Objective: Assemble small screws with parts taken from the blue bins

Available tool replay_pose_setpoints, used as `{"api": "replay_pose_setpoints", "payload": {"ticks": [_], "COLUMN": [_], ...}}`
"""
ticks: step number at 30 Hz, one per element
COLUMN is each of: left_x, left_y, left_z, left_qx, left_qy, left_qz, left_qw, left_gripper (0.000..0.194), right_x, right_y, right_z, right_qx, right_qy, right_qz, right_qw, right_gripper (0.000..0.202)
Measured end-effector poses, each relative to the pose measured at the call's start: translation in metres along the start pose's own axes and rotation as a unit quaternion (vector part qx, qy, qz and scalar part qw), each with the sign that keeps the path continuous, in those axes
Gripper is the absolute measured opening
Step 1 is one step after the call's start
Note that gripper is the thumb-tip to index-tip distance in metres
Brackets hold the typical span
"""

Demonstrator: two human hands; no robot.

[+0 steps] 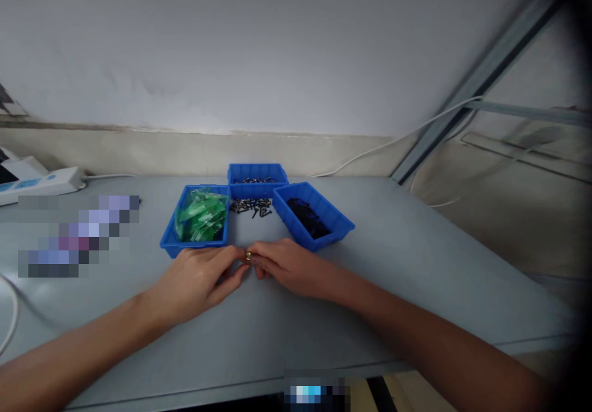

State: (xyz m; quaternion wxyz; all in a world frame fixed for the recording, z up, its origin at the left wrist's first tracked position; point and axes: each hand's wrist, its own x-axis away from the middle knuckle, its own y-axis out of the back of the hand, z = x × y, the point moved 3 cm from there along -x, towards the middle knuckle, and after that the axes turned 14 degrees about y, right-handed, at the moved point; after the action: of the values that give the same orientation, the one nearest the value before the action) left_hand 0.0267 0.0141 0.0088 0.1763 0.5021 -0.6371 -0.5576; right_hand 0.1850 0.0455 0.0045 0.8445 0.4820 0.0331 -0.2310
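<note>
My left hand (198, 279) and my right hand (289, 268) meet fingertip to fingertip over the table, just in front of the blue bins. Pinched between them is a small round brass-coloured metal piece (249, 256); its exact kind is too small to tell. Both hands are closed, their fingertips at the piece. Behind my left hand, a blue bin (165, 239) holds green plastic packets (203, 214). A second blue bin (340, 222), filled with dark small parts (309, 216), sits slanted behind my right hand. Loose dark screws (252, 206) lie in a pile between these bins.
At the back, a third blue bin (256, 173) contains small metal parts (259, 181). A white power strip (50, 184) lies at far left. A white cable (365, 150) runs along the wall to a metal frame post (467, 103) on the right. The grey table (222, 350) ends near me.
</note>
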Motion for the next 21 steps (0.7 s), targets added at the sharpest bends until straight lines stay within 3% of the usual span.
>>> {"api": "replay_pose_setpoints", "payload": {"ticks": [9,21], "left_x": [-0.001,0.000], "left_y": [0.002,-0.007], "left_z": [-0.001,0.001], "left_qx": [-0.011,-0.076], "left_qy": [-0.003,0.003], "left_qz": [-0.015,0.067], "left_qw": [1.000,0.995], "left_gripper": [0.019,0.020], "right_x": [0.000,-0.001], "right_y": [-0.002,0.004], "right_z": [-0.001,0.008], "right_qx": [0.040,0.166], "right_qy": [-0.004,0.007], "right_qz": [0.028,0.036], "right_qw": [0.999,0.985], "right_gripper": [0.019,0.019]}}
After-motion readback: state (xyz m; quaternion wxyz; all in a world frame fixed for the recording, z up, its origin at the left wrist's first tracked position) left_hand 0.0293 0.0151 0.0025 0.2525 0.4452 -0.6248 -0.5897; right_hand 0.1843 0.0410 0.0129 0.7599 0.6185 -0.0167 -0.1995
